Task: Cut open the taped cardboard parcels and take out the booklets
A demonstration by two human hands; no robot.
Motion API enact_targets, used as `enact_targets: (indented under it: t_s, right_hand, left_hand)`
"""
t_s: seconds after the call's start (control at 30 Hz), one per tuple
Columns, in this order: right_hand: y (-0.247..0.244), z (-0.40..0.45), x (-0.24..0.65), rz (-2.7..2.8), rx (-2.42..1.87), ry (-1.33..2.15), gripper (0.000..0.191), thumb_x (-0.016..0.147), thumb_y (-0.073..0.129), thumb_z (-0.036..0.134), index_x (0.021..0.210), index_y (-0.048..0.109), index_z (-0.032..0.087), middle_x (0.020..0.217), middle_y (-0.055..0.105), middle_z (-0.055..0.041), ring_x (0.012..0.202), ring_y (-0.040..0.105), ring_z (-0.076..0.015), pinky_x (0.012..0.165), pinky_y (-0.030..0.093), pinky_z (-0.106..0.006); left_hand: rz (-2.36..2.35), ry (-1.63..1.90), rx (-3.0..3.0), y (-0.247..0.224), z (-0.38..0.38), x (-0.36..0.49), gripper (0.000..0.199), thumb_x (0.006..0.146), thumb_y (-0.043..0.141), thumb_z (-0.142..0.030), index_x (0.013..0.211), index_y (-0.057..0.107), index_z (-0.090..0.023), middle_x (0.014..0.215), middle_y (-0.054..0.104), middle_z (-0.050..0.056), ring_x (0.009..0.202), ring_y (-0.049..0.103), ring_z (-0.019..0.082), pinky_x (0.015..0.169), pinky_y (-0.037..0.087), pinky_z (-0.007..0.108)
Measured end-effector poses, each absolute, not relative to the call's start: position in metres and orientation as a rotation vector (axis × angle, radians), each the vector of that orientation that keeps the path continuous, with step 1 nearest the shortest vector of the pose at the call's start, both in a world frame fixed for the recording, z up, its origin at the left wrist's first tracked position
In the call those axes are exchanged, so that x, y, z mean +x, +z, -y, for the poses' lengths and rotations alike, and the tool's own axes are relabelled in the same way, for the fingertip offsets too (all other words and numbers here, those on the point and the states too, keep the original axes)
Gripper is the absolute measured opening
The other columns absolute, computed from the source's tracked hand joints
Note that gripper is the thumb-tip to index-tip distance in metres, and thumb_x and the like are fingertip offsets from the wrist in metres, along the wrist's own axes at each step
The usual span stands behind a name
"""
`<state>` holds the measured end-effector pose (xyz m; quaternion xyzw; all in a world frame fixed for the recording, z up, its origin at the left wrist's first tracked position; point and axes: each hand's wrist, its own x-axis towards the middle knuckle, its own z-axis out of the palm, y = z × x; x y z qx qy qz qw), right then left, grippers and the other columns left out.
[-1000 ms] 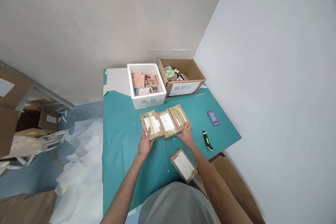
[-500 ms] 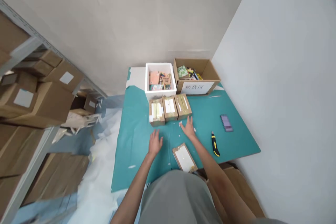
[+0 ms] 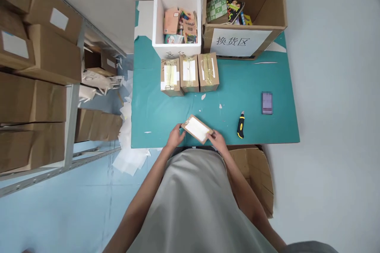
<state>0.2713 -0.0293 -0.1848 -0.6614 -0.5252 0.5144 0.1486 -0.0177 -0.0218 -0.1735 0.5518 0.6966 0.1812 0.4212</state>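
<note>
A small cardboard box (image 3: 197,129) with a white label on top is held between my two hands near the table's front edge, turned at a slant. My left hand (image 3: 175,136) grips its left corner, and my right hand (image 3: 217,140) pinches the lower right corner. Beyond it, three taped cardboard boxes (image 3: 189,73) stand side by side on the green tabletop (image 3: 157,114). To the right of my right hand lies a black and yellow utility knife (image 3: 240,125).
Behind the three boxes are a white foam box (image 3: 177,50) and a large labelled carton (image 3: 274,33), both containing packets or booklets. A blurred phone-like object (image 3: 266,102) lies at the right. Shelves of cartons (image 3: 53,57) stand left; an open carton (image 3: 252,170) sits below the table.
Both hands have come back towards my body and taken hold of the small box, which is turned more sideways. The view has tilted further down.
</note>
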Motion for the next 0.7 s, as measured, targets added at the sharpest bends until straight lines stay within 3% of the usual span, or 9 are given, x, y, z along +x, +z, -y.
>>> enact_targets:
  t_s: [0.07,0.13,0.3,0.43,0.6,0.7]
  right_hand:
    - [-0.184,-0.004,0.261,1.402,-1.762,1.490,0.070,0.097,0.061,0.057,0.154,0.056,0.017,0.148,0.069,-0.0140,0.129,0.071,-0.0298,0.109,0.057,-0.043]
    - [-0.185,-0.029,0.255,1.373,-1.754,1.472,0.079,0.095,0.064,0.057,0.161,0.047,0.016,0.160,0.058,-0.0148,0.142,0.062,-0.0303,0.117,0.052,-0.044]
    - [-0.193,-0.041,0.255,1.474,-1.674,1.513,0.077,0.086,0.077,0.055,0.151,0.056,0.019,0.153,0.065,-0.0141,0.140,0.062,-0.0325,0.117,0.050,-0.048]
    - [-0.201,-0.028,0.262,1.473,-1.612,1.547,0.086,0.081,0.082,0.054,0.154,0.052,0.021,0.155,0.063,-0.0144,0.141,0.061,-0.0331,0.115,0.052,-0.051]
    - [-0.198,-0.026,0.276,1.500,-1.621,1.544,0.089,0.084,0.077,0.059,0.159,0.050,0.020,0.153,0.064,-0.0156,0.140,0.062,-0.0341,0.114,0.053,-0.053]
    - [-0.188,-0.027,0.283,1.488,-1.645,1.487,0.095,0.086,0.076,0.061,0.165,0.044,0.018,0.151,0.066,-0.0183,0.140,0.063,-0.0339,0.115,0.054,-0.052]
  left_hand:
    - [-1.819,0.481,1.289,-0.174,0.026,-0.016,0.040,0.095,0.066,-0.038,0.128,0.064,-0.016,0.132,0.073,0.018,0.126,0.070,0.032,0.107,0.058,0.048]
    - [-1.822,0.518,1.201,-0.175,0.031,-0.012,0.038,0.095,0.067,-0.039,0.126,0.065,-0.017,0.133,0.073,0.018,0.122,0.072,0.032,0.104,0.059,0.048]
    - [-1.731,0.587,1.045,-0.181,0.041,0.002,0.051,0.091,0.072,-0.033,0.138,0.063,-0.016,0.145,0.068,0.018,0.118,0.074,0.032,0.100,0.061,0.046]
    - [-1.709,0.646,0.946,-0.185,0.043,0.013,0.059,0.087,0.077,-0.030,0.142,0.063,-0.013,0.148,0.066,0.020,0.117,0.075,0.033,0.101,0.062,0.049]
    - [-1.761,0.829,0.949,-0.176,0.049,0.014,0.046,0.087,0.079,-0.038,0.128,0.075,-0.017,0.156,0.058,0.020,0.144,0.058,0.036,0.109,0.058,0.047]
    - [-1.702,0.979,0.937,-0.169,0.050,0.010,0.052,0.093,0.072,-0.041,0.139,0.070,-0.018,0.157,0.059,0.017,0.143,0.060,0.033,0.112,0.057,0.046]
